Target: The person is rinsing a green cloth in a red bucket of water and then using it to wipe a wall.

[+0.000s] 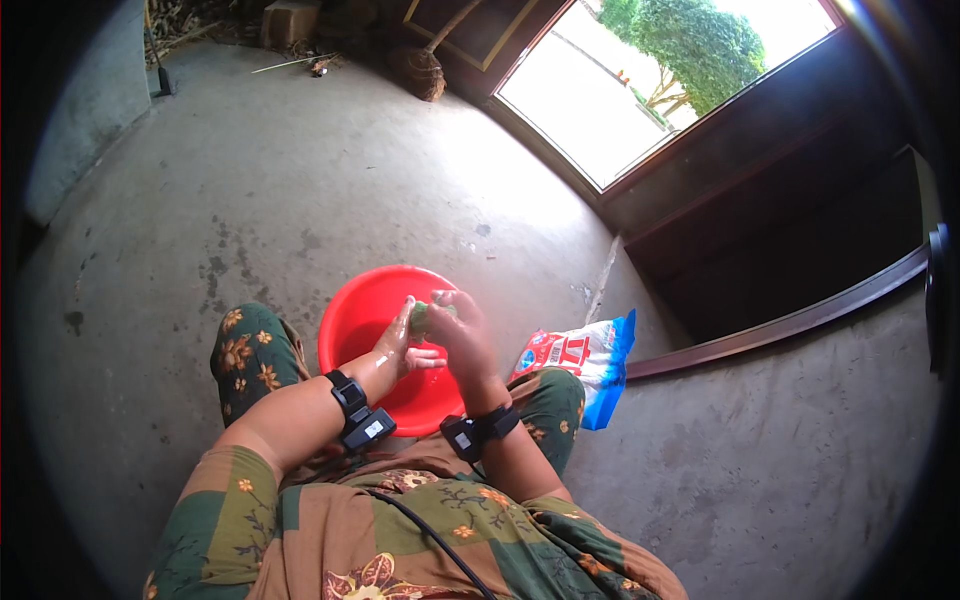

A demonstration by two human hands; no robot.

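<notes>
A red plastic basin (352, 300) stands on the floor between my knees. Above it, my right hand (469, 330) grips a small green item (421, 318), perhaps a cloth or scrubbing pad; my fingers cover much of it. My left hand (397, 337) is wet and shiny, palm turned toward the right hand, with thumb and fingers apart. The green item touches or nearly touches its thumb side. My hands and forearms hide part of the basin's inside. Each wrist wears a black strap with a small device.
A white, red and blue plastic packet (577, 352) bearing writing lies by my right knee. A broom (424, 71) leans near the open doorway (577, 97). A cardboard box (289, 24) sits at the back. Dark wet spots mark the concrete floor (225, 172). A black cable (427, 529) crosses my lap.
</notes>
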